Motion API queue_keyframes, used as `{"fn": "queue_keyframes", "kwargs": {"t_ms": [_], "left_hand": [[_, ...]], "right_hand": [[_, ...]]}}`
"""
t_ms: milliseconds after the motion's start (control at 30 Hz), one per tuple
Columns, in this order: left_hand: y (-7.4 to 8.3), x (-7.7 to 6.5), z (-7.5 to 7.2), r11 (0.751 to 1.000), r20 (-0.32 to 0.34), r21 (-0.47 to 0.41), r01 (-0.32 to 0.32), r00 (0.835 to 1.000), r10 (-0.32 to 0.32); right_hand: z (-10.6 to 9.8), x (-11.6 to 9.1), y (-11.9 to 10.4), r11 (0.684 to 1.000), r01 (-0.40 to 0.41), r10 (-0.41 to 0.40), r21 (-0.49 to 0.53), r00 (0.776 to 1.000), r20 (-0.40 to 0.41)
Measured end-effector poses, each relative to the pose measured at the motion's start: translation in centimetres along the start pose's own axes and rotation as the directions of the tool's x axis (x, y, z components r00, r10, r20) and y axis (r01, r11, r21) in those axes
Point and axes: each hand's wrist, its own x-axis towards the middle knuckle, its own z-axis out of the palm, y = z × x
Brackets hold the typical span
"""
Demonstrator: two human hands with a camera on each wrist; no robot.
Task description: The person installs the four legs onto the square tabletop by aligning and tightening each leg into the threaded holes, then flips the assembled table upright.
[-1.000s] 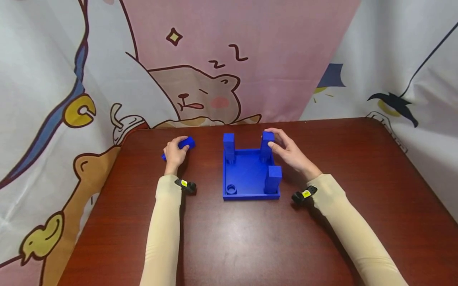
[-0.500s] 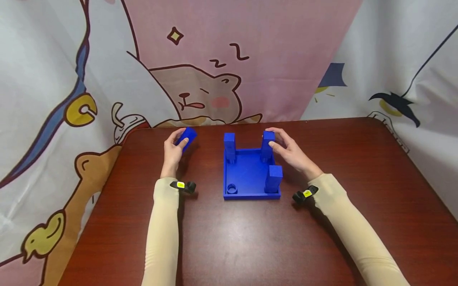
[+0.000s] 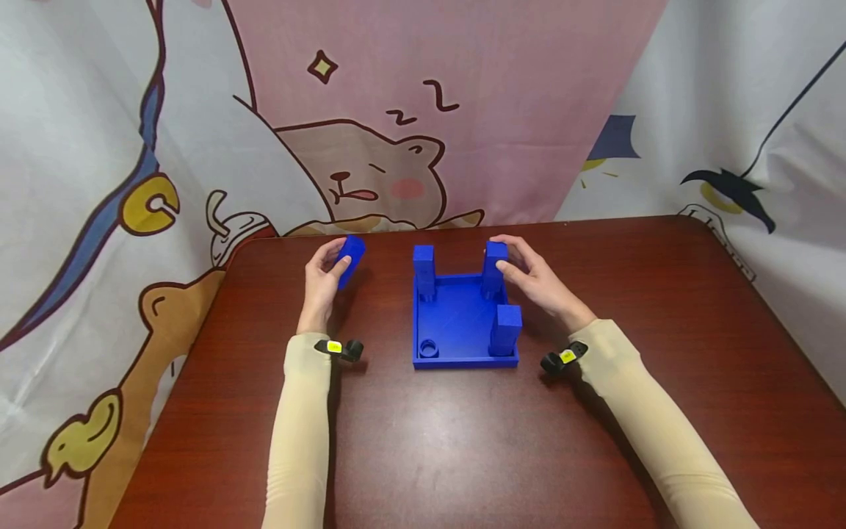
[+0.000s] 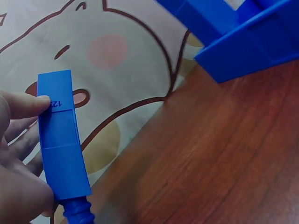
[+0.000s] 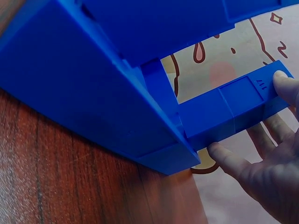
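Observation:
My left hand (image 3: pixel 320 288) holds a blue square leg (image 3: pixel 353 258) above the table, left of a shallow blue square base (image 3: pixel 454 325). In the left wrist view the thumb lies on the leg's numbered face, and its screw-threaded end (image 4: pixel 78 212) points down; other fingers are partly hidden behind it. My right hand (image 3: pixel 543 285) grips the upper part of the far-right leg (image 5: pixel 224 109), which stands upright in the base. Two more legs stand at the far-left corner (image 3: pixel 424 270) and near-right corner (image 3: pixel 506 328). A round socket (image 3: pixel 428 349) shows at the near-left corner.
The base sits on a reddish-brown wooden table (image 3: pixel 423 441). Behind it hangs a curtain (image 3: pixel 515 110) printed with cartoon animals, close along the table's back edge. Each wrist wears a small black camera on a strap.
My left hand has lifted the leg from the table and tilted it from lying flat to closer to upright, threaded end down. The right hand keeps its grip on the far-right leg.

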Motion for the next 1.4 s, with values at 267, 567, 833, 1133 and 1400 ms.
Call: {"fn": "queue_keyframes", "kwargs": {"t_ms": [267,567,833,1133,1400], "left_hand": [[0.5,-0.5,0.9,0.988,0.104,-0.154,0.026,0.995,-0.010],[0.2,-1.0,1.1,0.955,0.239,-0.292,0.058,0.971,0.014],[0.9,-2.0,1.6,0.944,0.393,-0.308,0.117,0.920,0.014],[1.6,-3.2,1.3,0.971,0.500,-0.190,0.148,0.866,-0.034],[2.6,-3.9,1.8,0.958,0.600,-0.227,0.177,0.800,-0.006]], "right_hand": [[0.0,0.0,0.1,1.000,-0.003,0.003,0.003,1.000,-0.005],[0.5,-0.3,-2.1,1.000,-0.012,0.012,0.005,1.000,0.005],[0.3,-0.3,-1.6,1.000,-0.009,0.009,0.010,1.000,0.008],[0.0,0.0,-0.1,1.000,-0.014,0.014,0.001,1.000,0.003],[-0.2,0.0,-0.1,1.000,-0.007,0.007,0.003,1.000,0.022]]}}
